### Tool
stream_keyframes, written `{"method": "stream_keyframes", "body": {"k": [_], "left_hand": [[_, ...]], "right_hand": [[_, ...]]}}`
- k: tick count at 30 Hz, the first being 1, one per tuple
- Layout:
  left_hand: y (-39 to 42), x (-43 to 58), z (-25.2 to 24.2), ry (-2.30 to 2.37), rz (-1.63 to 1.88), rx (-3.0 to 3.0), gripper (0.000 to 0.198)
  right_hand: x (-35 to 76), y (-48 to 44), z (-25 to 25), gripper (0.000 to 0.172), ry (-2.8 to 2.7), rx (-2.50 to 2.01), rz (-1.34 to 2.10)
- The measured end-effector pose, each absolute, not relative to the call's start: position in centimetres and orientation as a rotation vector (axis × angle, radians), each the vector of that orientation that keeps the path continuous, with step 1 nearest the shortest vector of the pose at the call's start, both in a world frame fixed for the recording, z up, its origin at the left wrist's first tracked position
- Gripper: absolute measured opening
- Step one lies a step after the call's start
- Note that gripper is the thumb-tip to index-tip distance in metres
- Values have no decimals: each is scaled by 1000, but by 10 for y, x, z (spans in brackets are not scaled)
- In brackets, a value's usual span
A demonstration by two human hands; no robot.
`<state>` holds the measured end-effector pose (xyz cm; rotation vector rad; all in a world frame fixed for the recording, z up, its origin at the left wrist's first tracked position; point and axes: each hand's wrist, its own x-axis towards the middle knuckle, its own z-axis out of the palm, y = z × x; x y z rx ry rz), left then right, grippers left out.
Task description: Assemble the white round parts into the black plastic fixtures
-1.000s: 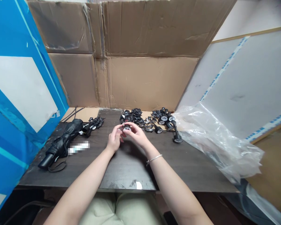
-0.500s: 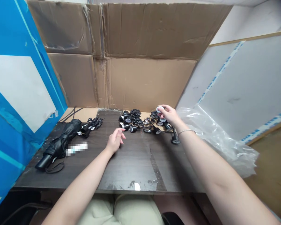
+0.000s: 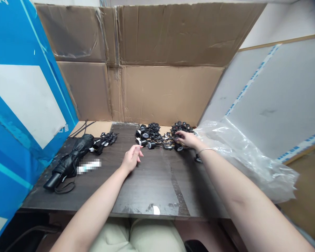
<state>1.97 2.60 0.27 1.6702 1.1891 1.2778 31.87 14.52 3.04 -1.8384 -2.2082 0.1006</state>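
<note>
My left hand (image 3: 131, 158) rests on the dark table (image 3: 136, 189) near its middle, fingers loosely curled and apart, holding nothing. My right hand (image 3: 187, 139) reaches forward into a heap of small black parts with white round faces (image 3: 182, 128), palm down, fingertips among them. Whether the right fingers grip a part is hidden. A second heap of the same black parts (image 3: 148, 133) lies just left of that hand. A smaller cluster of black parts (image 3: 106, 138) lies further left.
A folded black umbrella (image 3: 69, 159) lies at the left of the table. Crumpled clear plastic (image 3: 241, 157) covers the right side. Cardboard walls (image 3: 160, 91) close the back, a blue panel (image 3: 21, 98) the left, a white board (image 3: 273, 94) the right.
My hands, joined on a small part a second ago, have separated. The right hand carried the part to the right heap and has lowered onto it; the left hand stayed on the table.
</note>
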Motion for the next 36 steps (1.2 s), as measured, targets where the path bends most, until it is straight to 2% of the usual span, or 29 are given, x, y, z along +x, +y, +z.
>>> {"method": "stream_keyframes", "body": {"k": [7,14,17,23,27,29,36], "left_hand": [[26,19,3,1198,1274,1676,41],[26,20,4,1203,1287,1680,40],[25,20,4,1211,1284,1695,38],[25,20,6,1259,1234,1717,34],[26,21,4,1276,1206,1732,35],[26,20,3,1281,1200,1734,35],[26,19,0,1288,1206,1740,37]], "right_hand": [[320,136,31,35,-2235,-1892,-140],[303,125,48,42,-2264,-2016,-224],[283,123,59,36,-2238,-1950,-271],[223,117,70,29,-2430,-1651,-131],[185,114,60,48,-2452,-1609,-216],[171,116,53,52,-2436,-1638,-220],[163,131,39,42,-2285,-1735,-111]]}}
